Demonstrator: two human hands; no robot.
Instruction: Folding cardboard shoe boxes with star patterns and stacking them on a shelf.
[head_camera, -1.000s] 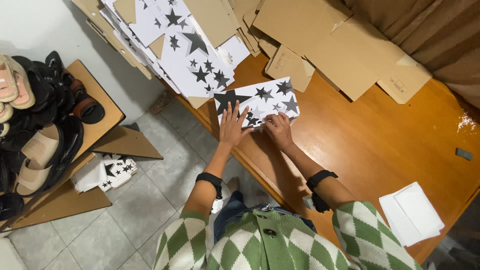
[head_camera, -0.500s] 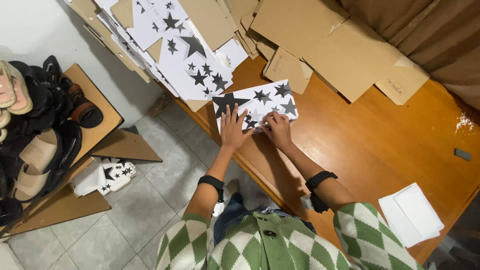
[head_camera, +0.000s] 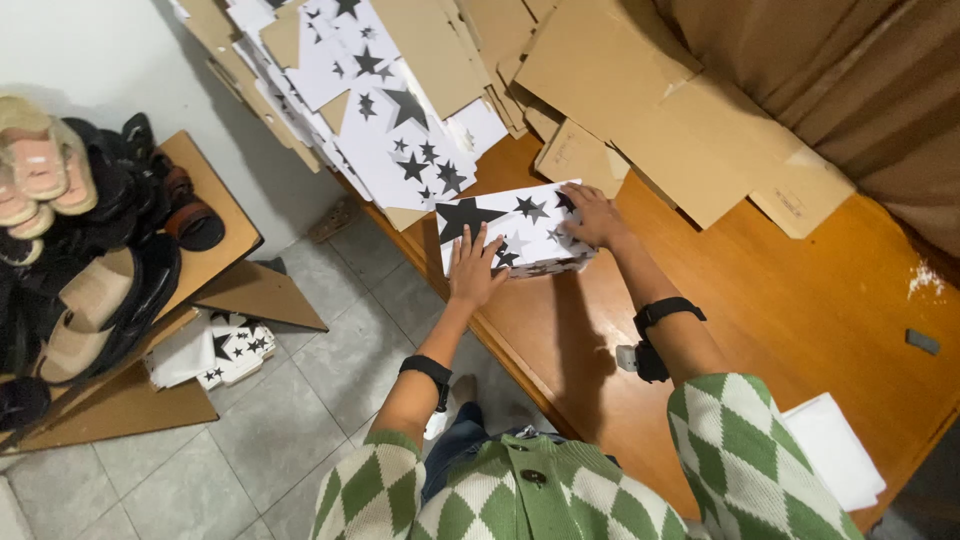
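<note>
Glossy orange-brown wooden tabletop (head_camera: 800, 300) is seen from above, its near edge carrying a white cardboard box printed with black stars (head_camera: 515, 230). Left hand (head_camera: 475, 268) is laid flat, fingers spread, on the box's front; right hand (head_camera: 592, 214) is curled over its far corner. Flat brown cardboard sheets (head_camera: 640, 110) are heaped behind.

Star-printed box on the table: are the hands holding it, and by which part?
Both hands are on the white star-printed box: the left hand lies flat on its near left top, the right hand on its far right corner. It rests on the wooden table, not lifted.
</note>
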